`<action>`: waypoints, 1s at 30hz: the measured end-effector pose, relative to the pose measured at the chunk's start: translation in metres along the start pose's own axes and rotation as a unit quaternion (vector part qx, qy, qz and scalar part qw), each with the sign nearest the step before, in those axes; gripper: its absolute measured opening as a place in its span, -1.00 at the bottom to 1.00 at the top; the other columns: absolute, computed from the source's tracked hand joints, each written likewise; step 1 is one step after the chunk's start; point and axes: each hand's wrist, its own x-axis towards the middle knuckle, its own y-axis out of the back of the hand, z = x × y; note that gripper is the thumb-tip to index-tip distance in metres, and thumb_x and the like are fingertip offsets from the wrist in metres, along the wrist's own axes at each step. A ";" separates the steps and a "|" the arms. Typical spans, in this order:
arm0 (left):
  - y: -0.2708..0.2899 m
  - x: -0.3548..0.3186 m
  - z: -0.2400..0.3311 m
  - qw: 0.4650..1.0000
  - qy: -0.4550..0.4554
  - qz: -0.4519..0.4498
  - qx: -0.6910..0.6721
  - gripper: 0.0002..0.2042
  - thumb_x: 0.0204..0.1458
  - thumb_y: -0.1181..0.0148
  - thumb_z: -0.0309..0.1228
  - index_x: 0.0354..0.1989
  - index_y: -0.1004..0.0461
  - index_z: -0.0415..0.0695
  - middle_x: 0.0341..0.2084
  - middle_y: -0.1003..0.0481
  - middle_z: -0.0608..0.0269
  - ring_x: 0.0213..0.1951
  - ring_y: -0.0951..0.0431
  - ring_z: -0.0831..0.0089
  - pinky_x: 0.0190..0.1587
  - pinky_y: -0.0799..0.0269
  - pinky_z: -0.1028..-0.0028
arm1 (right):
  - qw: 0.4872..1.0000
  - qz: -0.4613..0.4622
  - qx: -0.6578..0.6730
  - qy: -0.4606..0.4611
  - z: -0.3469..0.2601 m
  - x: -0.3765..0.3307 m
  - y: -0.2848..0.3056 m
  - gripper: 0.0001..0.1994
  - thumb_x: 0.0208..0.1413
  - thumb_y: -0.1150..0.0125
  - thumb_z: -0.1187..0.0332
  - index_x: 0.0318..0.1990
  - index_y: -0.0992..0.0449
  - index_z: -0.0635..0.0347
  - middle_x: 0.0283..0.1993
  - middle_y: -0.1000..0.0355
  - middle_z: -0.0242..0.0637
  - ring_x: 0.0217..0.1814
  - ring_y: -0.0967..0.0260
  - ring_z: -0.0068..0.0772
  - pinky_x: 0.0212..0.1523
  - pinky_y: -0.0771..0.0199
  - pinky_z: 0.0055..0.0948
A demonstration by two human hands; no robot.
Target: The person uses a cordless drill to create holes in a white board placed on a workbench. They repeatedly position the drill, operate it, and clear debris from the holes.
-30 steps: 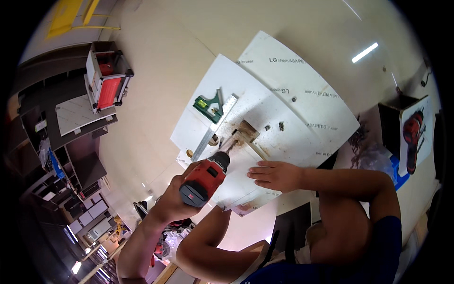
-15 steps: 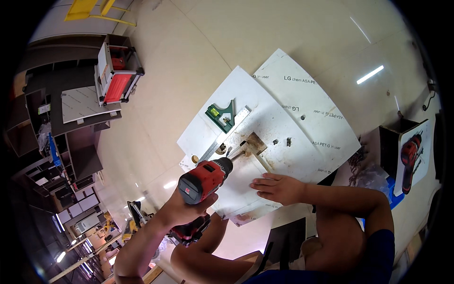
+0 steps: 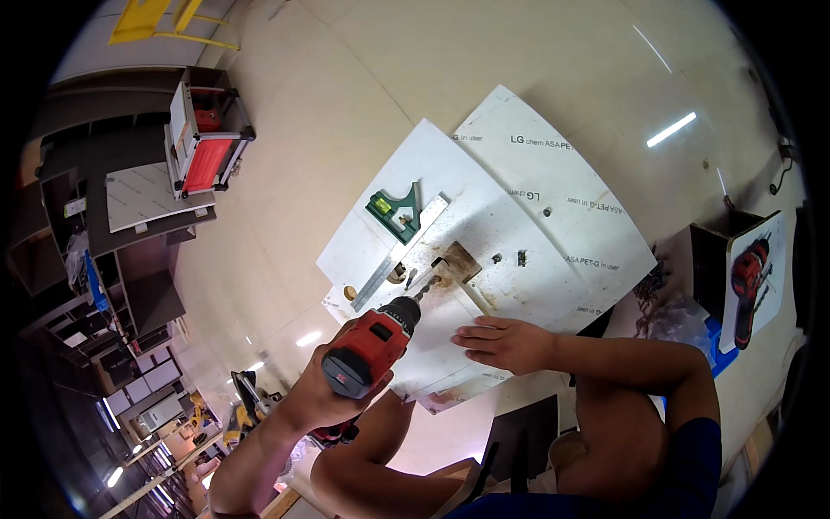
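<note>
My left hand (image 3: 316,389) is wrapped round the grip of a red and black cordless drill (image 3: 367,350). From its chuck a spiral drill bit (image 3: 426,288) points up and right, beside a pale strip (image 3: 472,301) lying on a white panel (image 3: 462,195). Whether the bit's tip touches the panel I cannot tell. Brown dust surrounds a square brown patch (image 3: 462,261). My right hand (image 3: 510,344) rests flat on the panel's near right part, fingers stretched out. A combination square with a green head (image 3: 395,212) and steel rule (image 3: 380,275) lies left of the patch.
Under the white panel, a second printed panel (image 3: 571,203) sticks out to the right. Another red drill (image 3: 748,270) lies on a white-topped box at the far right. A red and grey cart (image 3: 207,164) and dark cabinet parts (image 3: 147,277) stand at the left.
The drill has drawn back slightly toward me and tilted, so its battery shows less and more of the bit is visible. My right hand stays on the panel. The view has shifted a little.
</note>
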 end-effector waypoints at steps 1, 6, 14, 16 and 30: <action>-0.001 0.000 0.000 1.000 0.004 0.003 -0.005 -0.60 0.01 -0.40 -0.57 0.06 -0.51 -0.23 -0.05 -0.56 0.18 -0.11 -0.58 0.41 0.06 -0.46 0.42 | 1.000 -0.005 0.000 0.000 0.000 0.000 0.001 -0.62 0.18 -0.10 0.32 0.12 -0.55 0.21 0.54 -0.19 -0.17 0.64 0.00 -0.23 0.64 0.10 -0.15; -0.004 0.008 -0.006 1.000 -0.024 0.001 0.006 -0.61 0.02 -0.40 -0.57 0.06 -0.51 -0.23 -0.05 -0.55 0.18 -0.10 -0.57 0.40 0.08 -0.45 0.42 | 1.000 -0.009 0.010 -0.003 0.000 -0.001 -0.003 -0.61 0.17 -0.10 0.34 0.13 -0.55 0.22 0.55 -0.17 -0.16 0.64 0.01 -0.22 0.64 0.12 -0.14; -0.008 0.020 -0.002 0.994 -0.100 0.013 0.040 -0.65 0.01 -0.35 -0.58 0.00 -0.51 -0.20 -0.12 -0.55 0.11 -0.12 -0.56 0.23 0.08 -0.45 0.34 | 1.000 -0.027 0.005 -0.001 0.001 0.000 -0.001 -0.61 0.18 -0.10 0.35 0.15 -0.53 0.23 0.54 -0.19 -0.13 0.63 -0.02 -0.20 0.63 0.08 -0.10; -0.003 0.027 -0.007 0.991 -0.111 -0.007 0.069 -0.48 -0.12 -0.43 -0.59 0.11 -0.49 -0.22 0.05 -0.53 0.09 -0.04 -0.62 0.27 0.10 -0.46 0.41 | 1.000 -0.014 0.009 -0.002 0.000 -0.001 -0.002 -0.63 0.18 -0.10 0.35 0.13 -0.53 0.24 0.52 -0.22 -0.11 0.62 -0.04 -0.18 0.63 0.08 -0.10; -0.009 0.018 -0.003 0.994 -0.078 0.022 0.074 -0.61 0.01 -0.40 -0.52 0.05 -0.49 -0.17 -0.15 -0.60 0.16 -0.14 -0.62 0.29 0.03 -0.52 0.35 | 1.000 -0.014 -0.012 0.005 0.000 -0.001 -0.003 -0.61 0.20 -0.11 0.37 0.17 -0.52 0.19 0.54 -0.20 -0.16 0.64 -0.01 -0.19 0.62 0.04 -0.11</action>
